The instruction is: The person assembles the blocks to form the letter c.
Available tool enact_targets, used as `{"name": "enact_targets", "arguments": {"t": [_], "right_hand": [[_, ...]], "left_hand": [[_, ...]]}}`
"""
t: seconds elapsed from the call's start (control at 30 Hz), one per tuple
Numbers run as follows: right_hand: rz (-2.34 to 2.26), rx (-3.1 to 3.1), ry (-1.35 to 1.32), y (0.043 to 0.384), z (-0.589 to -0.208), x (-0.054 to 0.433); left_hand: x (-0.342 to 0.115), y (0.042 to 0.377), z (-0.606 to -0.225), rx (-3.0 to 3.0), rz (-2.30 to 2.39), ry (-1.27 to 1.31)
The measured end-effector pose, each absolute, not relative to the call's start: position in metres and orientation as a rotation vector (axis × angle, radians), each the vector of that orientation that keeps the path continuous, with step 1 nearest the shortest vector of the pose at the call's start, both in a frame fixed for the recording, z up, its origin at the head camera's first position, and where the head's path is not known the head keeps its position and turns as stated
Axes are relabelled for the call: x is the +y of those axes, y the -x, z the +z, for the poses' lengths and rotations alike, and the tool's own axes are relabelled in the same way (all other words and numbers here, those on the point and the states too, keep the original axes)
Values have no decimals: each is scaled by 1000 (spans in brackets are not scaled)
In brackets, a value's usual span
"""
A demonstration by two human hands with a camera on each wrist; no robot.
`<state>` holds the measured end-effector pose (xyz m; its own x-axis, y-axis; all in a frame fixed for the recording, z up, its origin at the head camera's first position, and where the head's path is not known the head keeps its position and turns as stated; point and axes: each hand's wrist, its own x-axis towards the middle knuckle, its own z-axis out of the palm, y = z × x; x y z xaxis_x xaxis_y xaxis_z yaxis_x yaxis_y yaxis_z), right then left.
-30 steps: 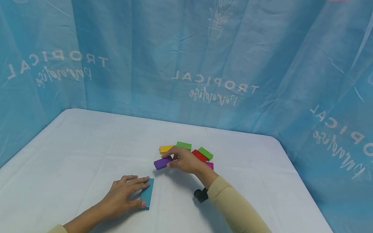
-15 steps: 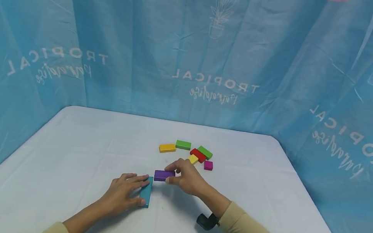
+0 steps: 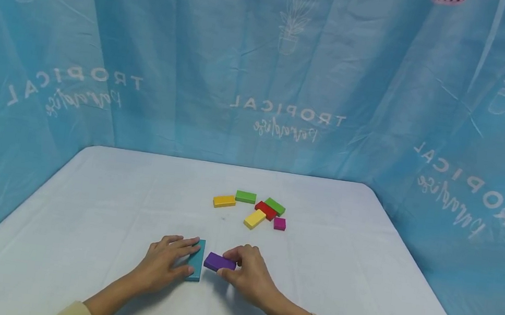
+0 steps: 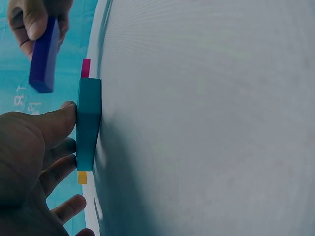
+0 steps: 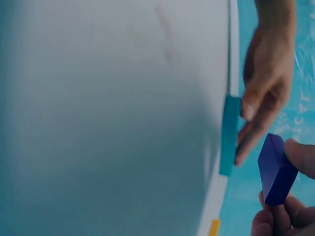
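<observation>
A teal block (image 3: 195, 261) lies flat on the table, its long side pointing away from me. The fingertips and thumb of my left hand (image 3: 165, 262) rest on top of it, fingers fairly straight. Just to its right, a purple block (image 3: 219, 263) is pinched between the thumb and fingers of my right hand (image 3: 251, 275). In the left wrist view the purple block (image 4: 44, 56) is held above the table, apart from the teal block (image 4: 89, 125). The right wrist view shows the same gap between the purple block (image 5: 276, 169) and the teal one (image 5: 230, 135).
Farther back lie an orange-yellow block (image 3: 224, 201), a green block (image 3: 245, 197), a red block (image 3: 266, 210) touching another green one (image 3: 275, 206), a yellow block (image 3: 255, 219) and a small magenta block (image 3: 279, 224). A blue curtain (image 3: 179, 64) hangs around the white table (image 3: 136, 180).
My right hand has brought the purple block from near the other blocks toward me, to the teal block's right side. My left hand has stayed on the teal block.
</observation>
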<state>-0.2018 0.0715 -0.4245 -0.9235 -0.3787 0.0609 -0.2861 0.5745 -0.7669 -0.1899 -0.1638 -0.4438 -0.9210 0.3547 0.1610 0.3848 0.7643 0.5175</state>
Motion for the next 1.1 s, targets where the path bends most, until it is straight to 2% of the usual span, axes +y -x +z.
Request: {"name": "enact_targets", "arguments": {"t": [0.47,1.1], "right_hand": [[-1174,2641,632,180,-437,71],[-966,2590,682,172,-443,64]], "left_hand": [[-164,189,-446,-2909,-845,599],[-163,190,-444,-2898,-828,608]]}}
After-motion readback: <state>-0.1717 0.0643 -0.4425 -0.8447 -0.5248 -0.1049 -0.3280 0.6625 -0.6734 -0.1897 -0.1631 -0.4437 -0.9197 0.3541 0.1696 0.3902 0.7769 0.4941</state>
